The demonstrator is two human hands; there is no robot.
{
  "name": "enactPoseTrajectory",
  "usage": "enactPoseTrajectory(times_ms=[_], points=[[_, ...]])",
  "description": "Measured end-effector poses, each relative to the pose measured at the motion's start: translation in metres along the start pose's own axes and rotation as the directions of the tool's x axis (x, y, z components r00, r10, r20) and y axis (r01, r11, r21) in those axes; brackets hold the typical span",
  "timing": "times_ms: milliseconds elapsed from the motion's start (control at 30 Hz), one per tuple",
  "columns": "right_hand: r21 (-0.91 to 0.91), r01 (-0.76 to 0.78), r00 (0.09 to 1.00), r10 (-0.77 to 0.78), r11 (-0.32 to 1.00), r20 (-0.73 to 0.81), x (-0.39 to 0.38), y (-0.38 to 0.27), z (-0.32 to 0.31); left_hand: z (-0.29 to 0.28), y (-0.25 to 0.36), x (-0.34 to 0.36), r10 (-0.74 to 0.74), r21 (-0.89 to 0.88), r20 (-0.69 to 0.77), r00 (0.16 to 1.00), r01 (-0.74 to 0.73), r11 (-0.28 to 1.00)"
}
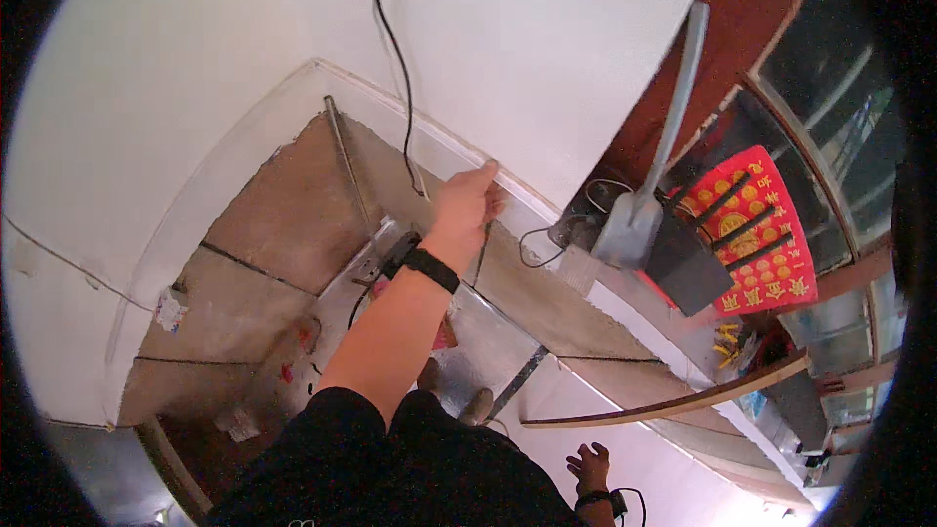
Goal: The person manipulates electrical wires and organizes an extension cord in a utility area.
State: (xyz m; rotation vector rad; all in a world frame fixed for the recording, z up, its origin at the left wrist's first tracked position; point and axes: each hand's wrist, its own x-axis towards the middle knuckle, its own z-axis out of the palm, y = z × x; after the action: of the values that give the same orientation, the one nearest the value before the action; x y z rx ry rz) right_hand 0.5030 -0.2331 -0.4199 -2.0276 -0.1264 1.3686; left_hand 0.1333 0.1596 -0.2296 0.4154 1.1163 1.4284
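My left hand point(468, 203) reaches up to the white skirting board point(444, 141), index fingertip at its upper edge and other fingers partly curled; whether anything lies under them is unclear. Left of this hand a black cable point(398, 59) hangs down the white wall point(527, 39), and a metal rod point(346, 151) leans toward the corner. A thin dark line, perhaps a cable, runs below the hand. My right hand point(589, 468) is low at the right, fingers apart, with a black band and cable at its wrist.
A grey shovel point(630, 229) stands by a black router point(693, 268) and a red sign point(766, 273) on a white ledge point(615, 312) at right. A curved wooden strip point(664, 405) crosses the lower right. Brown tiled floor point(264, 185) with scattered items fills the corner; windows point(810, 78) are beyond.
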Motion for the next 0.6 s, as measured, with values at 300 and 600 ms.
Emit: enactPoseTrajectory(times_ms=[300,600], points=[[-0.089,0.044,0.996,-0.038,0.995,0.075,0.013,-0.021,0.033,-0.091,-0.020,-0.012,-0.029,0.126,0.140,0.990,0.011,0.992],[-0.316,0.242,0.958,-0.174,0.917,0.229,-0.010,-0.089,0.143,-0.247,-0.034,-0.046,-0.175,0.144,-0.118,0.978,0.191,0.971]])
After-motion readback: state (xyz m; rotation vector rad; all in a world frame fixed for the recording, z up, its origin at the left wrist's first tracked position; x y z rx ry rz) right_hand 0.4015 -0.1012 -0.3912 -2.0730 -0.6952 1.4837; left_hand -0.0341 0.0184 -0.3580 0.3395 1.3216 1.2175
